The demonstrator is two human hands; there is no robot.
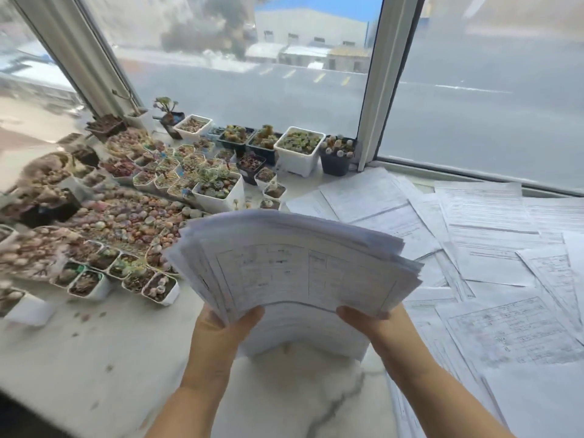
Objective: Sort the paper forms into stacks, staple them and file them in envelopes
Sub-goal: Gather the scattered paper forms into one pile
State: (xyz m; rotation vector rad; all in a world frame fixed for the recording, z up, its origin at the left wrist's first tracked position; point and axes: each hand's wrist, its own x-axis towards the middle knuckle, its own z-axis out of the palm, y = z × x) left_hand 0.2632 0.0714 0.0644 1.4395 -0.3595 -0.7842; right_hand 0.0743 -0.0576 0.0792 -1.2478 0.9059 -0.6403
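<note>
A thick, fanned stack of paper forms point(294, 267) is lifted above the marble sill in the middle of the view. My left hand point(221, 330) grips its near left edge, thumb on top. My right hand point(373, 320) grips the near right edge, fingers under the sheets. The top sheet shows a printed table, and the stack bends upward in the middle. More loose forms point(486, 235) lie spread and overlapping on the sill to the right. No stapler or envelope is in view.
Many small pots of succulents point(151, 197) crowd the left and back of the marble sill point(104, 358). A white square pot point(298, 150) and a dark pot point(336, 154) stand by the window frame point(374, 90). Glass panes close off the back.
</note>
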